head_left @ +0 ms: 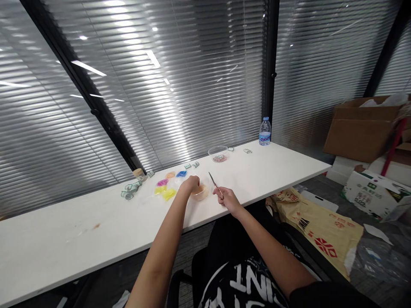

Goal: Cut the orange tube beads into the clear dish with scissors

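My left hand rests on the rim of a small clear bowl of orange bits on the white table, its fingers curled round the bowl's edge. My right hand is closed on a thin pair of metal tweezers, whose tip points up and away over the table just right of the bowl. Small bags of coloured beads lie left of the bowl: yellow, pink, orange and blue.
A second clear bowl stands farther back, and a water bottle at the far right by the blinds. Green-printed packets and a small jar lie to the left. Cardboard boxes and a paper sack fill the floor at right.
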The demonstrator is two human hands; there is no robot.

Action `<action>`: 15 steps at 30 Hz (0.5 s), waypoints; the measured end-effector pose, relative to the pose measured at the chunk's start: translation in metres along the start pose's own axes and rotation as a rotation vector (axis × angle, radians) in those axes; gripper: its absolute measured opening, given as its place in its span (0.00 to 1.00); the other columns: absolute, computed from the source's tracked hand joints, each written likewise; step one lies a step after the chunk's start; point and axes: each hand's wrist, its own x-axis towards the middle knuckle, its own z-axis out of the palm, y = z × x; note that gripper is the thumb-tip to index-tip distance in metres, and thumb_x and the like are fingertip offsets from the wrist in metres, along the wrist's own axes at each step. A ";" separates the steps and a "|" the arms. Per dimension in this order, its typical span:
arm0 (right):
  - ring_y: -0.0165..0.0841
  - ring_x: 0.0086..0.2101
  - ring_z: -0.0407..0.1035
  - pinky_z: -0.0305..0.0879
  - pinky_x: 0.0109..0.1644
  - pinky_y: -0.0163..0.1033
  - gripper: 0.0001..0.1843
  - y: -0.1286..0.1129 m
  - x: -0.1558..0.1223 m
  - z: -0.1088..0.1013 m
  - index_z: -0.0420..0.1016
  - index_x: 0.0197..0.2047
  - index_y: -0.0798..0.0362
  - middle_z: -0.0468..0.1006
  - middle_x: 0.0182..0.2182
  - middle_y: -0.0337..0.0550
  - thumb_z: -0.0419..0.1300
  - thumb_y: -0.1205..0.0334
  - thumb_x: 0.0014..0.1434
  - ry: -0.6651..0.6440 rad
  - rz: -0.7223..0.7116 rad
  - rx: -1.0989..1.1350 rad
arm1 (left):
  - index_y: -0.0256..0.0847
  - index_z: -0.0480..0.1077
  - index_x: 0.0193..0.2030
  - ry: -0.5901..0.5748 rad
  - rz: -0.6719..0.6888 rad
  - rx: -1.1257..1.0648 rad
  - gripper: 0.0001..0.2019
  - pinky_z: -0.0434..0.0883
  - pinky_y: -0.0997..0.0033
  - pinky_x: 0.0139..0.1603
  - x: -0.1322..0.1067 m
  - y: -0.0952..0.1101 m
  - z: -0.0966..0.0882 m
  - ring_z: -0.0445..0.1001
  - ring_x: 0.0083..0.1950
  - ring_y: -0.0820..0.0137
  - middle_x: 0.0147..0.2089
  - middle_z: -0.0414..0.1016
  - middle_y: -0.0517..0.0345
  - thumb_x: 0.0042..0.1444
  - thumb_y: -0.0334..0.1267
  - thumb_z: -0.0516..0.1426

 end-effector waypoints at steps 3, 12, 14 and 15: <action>0.24 0.25 0.66 0.66 0.27 0.32 0.15 0.000 0.000 0.000 0.72 0.42 0.58 0.73 0.30 0.37 0.57 0.52 0.66 -0.002 0.003 0.001 | 0.37 0.69 0.52 0.009 0.012 -0.001 0.15 0.75 0.59 0.49 -0.001 0.002 0.000 0.74 0.49 0.66 0.51 0.73 0.50 0.64 0.44 0.57; 0.28 0.32 0.71 0.72 0.34 0.36 0.15 0.001 0.001 -0.001 0.72 0.47 0.57 0.75 0.38 0.42 0.58 0.54 0.66 -0.004 -0.001 0.015 | 0.36 0.69 0.53 0.044 0.009 -0.008 0.16 0.75 0.58 0.50 -0.002 0.006 0.000 0.74 0.49 0.65 0.52 0.73 0.50 0.64 0.44 0.56; 0.28 0.31 0.70 0.71 0.33 0.36 0.15 0.001 0.001 -0.001 0.72 0.47 0.57 0.75 0.37 0.41 0.58 0.53 0.66 -0.005 0.002 0.015 | 0.36 0.69 0.53 0.073 0.011 -0.020 0.16 0.75 0.58 0.49 -0.002 0.005 0.000 0.74 0.49 0.65 0.52 0.73 0.50 0.64 0.44 0.57; 0.27 0.30 0.70 0.71 0.32 0.35 0.15 0.001 0.001 -0.001 0.72 0.46 0.57 0.75 0.36 0.41 0.57 0.53 0.66 -0.005 0.004 0.014 | 0.36 0.69 0.53 0.093 0.017 -0.027 0.16 0.75 0.58 0.49 -0.002 0.004 -0.001 0.74 0.49 0.65 0.52 0.73 0.50 0.64 0.44 0.57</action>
